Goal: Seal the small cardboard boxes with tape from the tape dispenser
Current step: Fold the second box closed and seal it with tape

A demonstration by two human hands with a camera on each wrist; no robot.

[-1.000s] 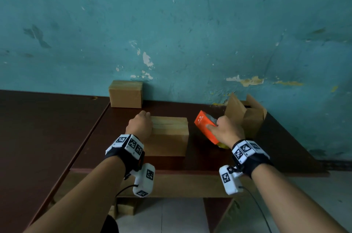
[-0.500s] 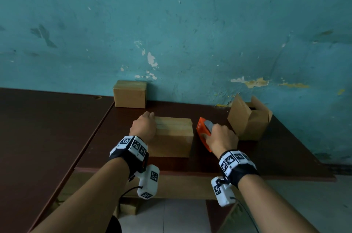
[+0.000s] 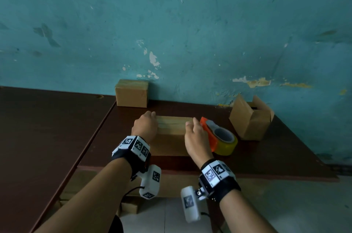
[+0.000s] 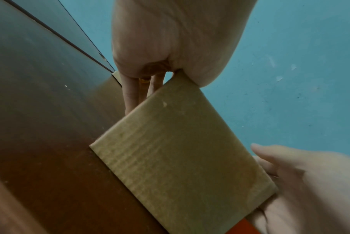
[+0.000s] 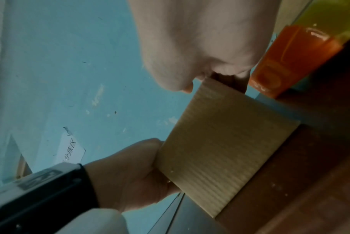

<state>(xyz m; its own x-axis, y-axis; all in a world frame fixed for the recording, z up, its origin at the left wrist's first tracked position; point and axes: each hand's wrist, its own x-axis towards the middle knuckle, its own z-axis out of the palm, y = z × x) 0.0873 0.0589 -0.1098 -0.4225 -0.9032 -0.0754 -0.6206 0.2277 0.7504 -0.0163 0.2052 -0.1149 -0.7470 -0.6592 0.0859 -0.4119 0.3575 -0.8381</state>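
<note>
A closed small cardboard box (image 3: 171, 133) sits on the brown table (image 3: 114, 137), its top flaps meeting in a seam. My left hand (image 3: 147, 121) grips the box's left end; in the left wrist view its fingers (image 4: 131, 95) run down that side of the box (image 4: 180, 150). My right hand (image 3: 192, 125) holds the right end, thumb on the near face and fingers behind the edge, as the right wrist view of the box (image 5: 220, 150) shows. The orange tape dispenser (image 3: 211, 135), with its yellowish roll, lies on the table just right of that hand, not held.
A second closed box (image 3: 131, 93) stands against the teal wall at the back left. A third box with raised flaps (image 3: 251, 118) stands at the right, close to the dispenser. The table's front edge runs just below my wrists.
My right hand set the tape dispenser down on the table and moved left onto the box's right end. The left hand stayed on the left end.
</note>
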